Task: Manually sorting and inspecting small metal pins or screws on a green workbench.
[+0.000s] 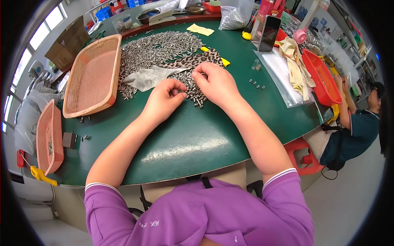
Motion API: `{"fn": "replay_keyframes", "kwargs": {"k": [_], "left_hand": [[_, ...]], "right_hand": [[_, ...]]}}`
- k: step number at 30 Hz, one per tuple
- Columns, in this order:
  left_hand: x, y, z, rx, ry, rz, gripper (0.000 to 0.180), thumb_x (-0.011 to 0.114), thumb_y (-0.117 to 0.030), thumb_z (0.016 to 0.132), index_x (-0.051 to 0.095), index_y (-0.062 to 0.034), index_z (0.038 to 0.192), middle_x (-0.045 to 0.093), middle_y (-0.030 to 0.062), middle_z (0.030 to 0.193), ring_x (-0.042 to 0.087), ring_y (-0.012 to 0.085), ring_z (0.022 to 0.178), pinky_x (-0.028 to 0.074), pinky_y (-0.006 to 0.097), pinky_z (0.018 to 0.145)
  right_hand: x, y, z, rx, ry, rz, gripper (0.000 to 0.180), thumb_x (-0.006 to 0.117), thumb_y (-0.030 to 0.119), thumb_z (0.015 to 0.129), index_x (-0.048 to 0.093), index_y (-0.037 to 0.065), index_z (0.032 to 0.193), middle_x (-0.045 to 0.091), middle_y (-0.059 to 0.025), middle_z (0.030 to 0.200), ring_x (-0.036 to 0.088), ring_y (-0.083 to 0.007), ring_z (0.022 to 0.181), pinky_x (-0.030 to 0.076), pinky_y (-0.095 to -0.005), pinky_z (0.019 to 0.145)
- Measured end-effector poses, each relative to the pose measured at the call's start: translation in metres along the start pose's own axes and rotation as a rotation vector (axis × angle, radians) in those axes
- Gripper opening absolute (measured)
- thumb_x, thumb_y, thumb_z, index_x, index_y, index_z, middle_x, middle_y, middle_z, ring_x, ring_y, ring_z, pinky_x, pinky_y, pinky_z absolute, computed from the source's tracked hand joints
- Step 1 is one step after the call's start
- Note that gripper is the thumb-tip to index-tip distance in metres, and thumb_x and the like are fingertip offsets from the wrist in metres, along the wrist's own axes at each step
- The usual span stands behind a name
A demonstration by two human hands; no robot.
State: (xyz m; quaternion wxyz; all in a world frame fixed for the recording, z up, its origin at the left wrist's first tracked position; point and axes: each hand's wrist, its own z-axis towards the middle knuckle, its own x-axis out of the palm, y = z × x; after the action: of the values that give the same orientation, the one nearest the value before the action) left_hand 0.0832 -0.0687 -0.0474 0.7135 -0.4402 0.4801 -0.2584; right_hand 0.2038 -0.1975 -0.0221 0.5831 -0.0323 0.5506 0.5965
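Observation:
Both my hands are over a small heap of short metal cylinders (196, 96) on the green table. My left hand (165, 98) is at the heap's left edge, its thumb and fingers pinched around one small metal cylinder (186, 92). Across from it, my right hand (215, 82) bends over the heap with thumb and fingertips drawn together; what they hold is hidden. Behind the hands lie a grey cloth (147, 78) and a leopard-print cloth (197, 60). A much larger pile of the same metal cylinders (160, 44) spreads beyond them.
A shallow pink basket (92, 76) stands at left, a smaller one (50, 137) nearer. Several loose cylinders (257, 85) lie right of my hands, near a phone (269, 33), plastic sheets (283, 78) and beige gloves (293, 61). A red basket (322, 78) and another person (349, 131) are farther right.

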Motion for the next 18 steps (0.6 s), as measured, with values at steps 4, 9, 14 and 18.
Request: {"fn": "replay_keyframes", "kwargs": {"k": [4,9,14,18], "left_hand": [[0.009,-0.006,0.0,0.08,0.017,0.182,0.016,0.064,-0.007,0.075,0.059,-0.0044,0.09,0.052,0.0037,0.079,0.048,0.0109,0.066,0.043,0.025,0.062],[0.014,-0.016,0.012,0.127,0.044,0.293,0.012,0.062,-0.008,0.075,0.057,-0.0029,0.085,0.055,0.0101,0.077,0.055,0.0215,0.07,0.045,0.032,0.065],[0.012,-0.011,0.011,0.301,0.029,0.362,0.009,0.059,-0.006,0.076,0.055,-0.0023,0.083,0.054,0.0125,0.081,0.055,0.0256,0.076,0.044,0.033,0.069],[0.004,-0.006,0.009,0.118,0.006,0.214,0.011,0.058,-0.006,0.08,0.052,-0.0017,0.088,0.052,0.0095,0.079,0.053,0.0195,0.071,0.044,0.03,0.066]], "right_hand": [[0.003,-0.007,0.005,0.009,-0.086,0.002,0.024,0.052,0.028,0.085,0.058,0.005,0.086,0.061,-0.0127,0.08,0.059,-0.03,0.077,0.045,-0.0386,0.067],[0.003,-0.014,0.005,-0.023,-0.115,-0.016,0.023,0.053,0.027,0.084,0.056,0.004,0.08,0.06,-0.0137,0.079,0.058,-0.0324,0.078,0.045,-0.0415,0.068],[0.001,-0.009,0.002,-0.021,-0.106,0.043,0.022,0.052,0.026,0.084,0.057,0.005,0.082,0.06,-0.0133,0.083,0.058,-0.0317,0.079,0.046,-0.0407,0.069],[0.002,-0.006,0.0,-0.055,-0.137,0.076,0.021,0.05,0.025,0.086,0.056,0.005,0.085,0.06,-0.0127,0.083,0.059,-0.031,0.08,0.046,-0.0404,0.069]]}}
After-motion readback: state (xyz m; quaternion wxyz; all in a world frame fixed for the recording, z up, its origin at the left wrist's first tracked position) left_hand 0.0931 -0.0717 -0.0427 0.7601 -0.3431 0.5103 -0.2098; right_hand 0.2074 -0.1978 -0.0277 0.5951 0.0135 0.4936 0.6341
